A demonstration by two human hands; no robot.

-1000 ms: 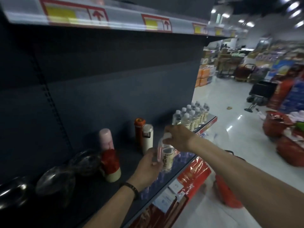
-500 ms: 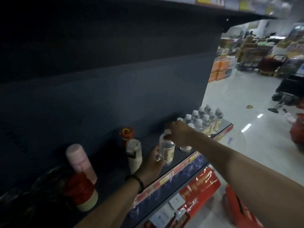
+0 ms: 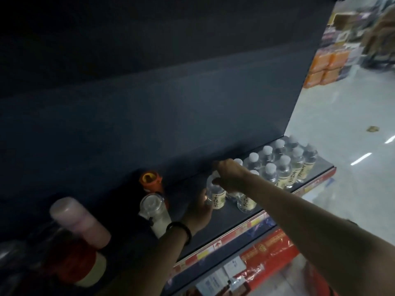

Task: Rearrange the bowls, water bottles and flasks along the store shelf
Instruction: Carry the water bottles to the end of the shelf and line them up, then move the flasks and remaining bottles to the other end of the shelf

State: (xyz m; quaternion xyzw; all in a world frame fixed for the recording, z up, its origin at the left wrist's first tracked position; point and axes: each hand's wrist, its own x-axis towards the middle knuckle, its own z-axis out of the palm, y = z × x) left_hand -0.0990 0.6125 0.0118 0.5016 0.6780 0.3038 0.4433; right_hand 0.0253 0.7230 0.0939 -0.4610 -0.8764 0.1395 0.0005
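A small clear water bottle [image 3: 218, 197] with a pale label stands on the dark shelf [image 3: 230, 223]. My right hand [image 3: 229, 175] grips its white cap from above, and my left hand [image 3: 198, 207] cups its left side. Just to the right is the cluster of several matching water bottles [image 3: 286, 167] at the shelf's right end. To the left stand an orange-lidded flask [image 3: 150, 180] and a white flask [image 3: 155, 212], then a pink flask [image 3: 79, 221] and a red-and-cream flask [image 3: 81, 268]. Bowls at the far left are too dark to make out.
The shelf's front rail [image 3: 245, 236] carries red and yellow price tags. Red packaged goods [image 3: 269, 251] sit on the level below. The white aisle floor [image 3: 342, 116] opens to the right, with orange boxes [image 3: 327, 67] stacked in the distance.
Both hands have carried the bottle right and back toward the bottle cluster and set it lower on the shelf. My view has tilted down and closer.
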